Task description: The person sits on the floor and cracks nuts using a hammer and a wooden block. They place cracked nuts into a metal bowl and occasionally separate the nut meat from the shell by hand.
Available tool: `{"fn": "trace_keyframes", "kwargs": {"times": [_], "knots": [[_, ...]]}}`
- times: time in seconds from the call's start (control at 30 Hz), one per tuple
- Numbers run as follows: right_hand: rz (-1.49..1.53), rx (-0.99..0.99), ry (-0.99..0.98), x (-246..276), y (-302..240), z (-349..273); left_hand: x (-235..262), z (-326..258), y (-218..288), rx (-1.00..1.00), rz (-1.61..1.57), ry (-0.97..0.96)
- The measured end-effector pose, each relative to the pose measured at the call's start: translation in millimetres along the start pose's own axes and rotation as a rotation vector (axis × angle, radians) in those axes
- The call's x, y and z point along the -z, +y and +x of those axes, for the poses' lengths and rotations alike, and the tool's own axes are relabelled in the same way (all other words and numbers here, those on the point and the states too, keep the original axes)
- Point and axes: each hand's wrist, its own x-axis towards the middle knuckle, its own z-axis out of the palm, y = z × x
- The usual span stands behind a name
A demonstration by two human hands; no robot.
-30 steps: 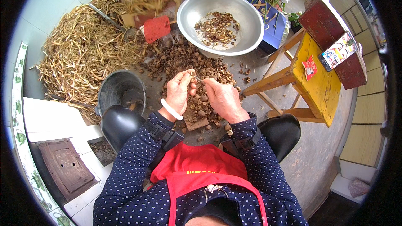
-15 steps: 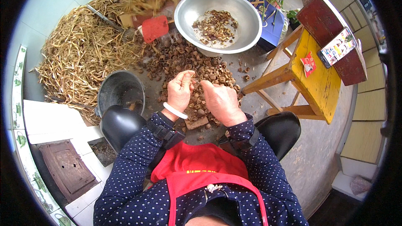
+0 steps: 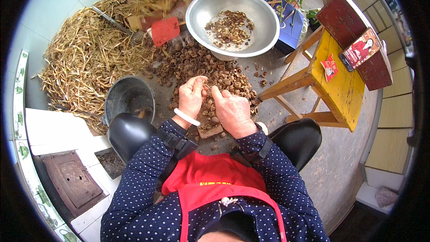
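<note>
My left hand, with a white bangle at the wrist, is closed in a pinch, thumb against fingertips. What it pinches is too small to name. Close beside it, my right hand is curled with its index finger and thumb pointing at the left fingertips; whatever lies in it is hidden. Both hands are over a heap of brown walnut shells on the floor between my knees. Beyond the heap stands a wide silver metal basin with shelled walnut pieces in its bottom.
Left of my hands are a dark bucket and a large pile of dry straw. A red plastic piece lies by the basin. On the right, a yellow wooden stool holds a propped phone and a small red packet.
My right hand has shifted slightly left and turned, with its fingertips nearer my left hand. My left hand has barely moved. The picture on the phone screen has changed.
</note>
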Motion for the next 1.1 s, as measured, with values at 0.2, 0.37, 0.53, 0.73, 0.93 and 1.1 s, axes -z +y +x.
{"fn": "trace_keyframes", "kwargs": {"times": [0.2, 0.37, 0.53, 0.73, 0.93, 1.1], "knots": [[0.095, -0.038, -0.071, -2.5, 4.3, 0.5, 2.5, 1.1, -2.5, 0.018, 0.095, -0.007], [0.479, -0.198, -0.041, -11.7, 10.1, 6.4, 3.3, 2.2, -7.7, -0.034, 0.115, -0.025], [0.411, -0.175, -0.1, -14.3, 12.1, 5.8, 2.1, 1.8, -10.1, -0.003, 0.045, -0.034], [0.237, -0.073, -0.068, -18.7, 11.1, 5.7, 1.0, 0.9, -6.5, 0.115, -0.083, -0.069], [0.18, -0.004, -0.061, -20.9, 18.8, 10.4, 3.1, 4.4, -5.2, 0.227, -0.284, -0.116], [0.183, 0.041, -0.04, -18.6, 23.7, 11.6, 9.4, 7.8, -2.5, 0.329, -0.4, -0.176]]}}
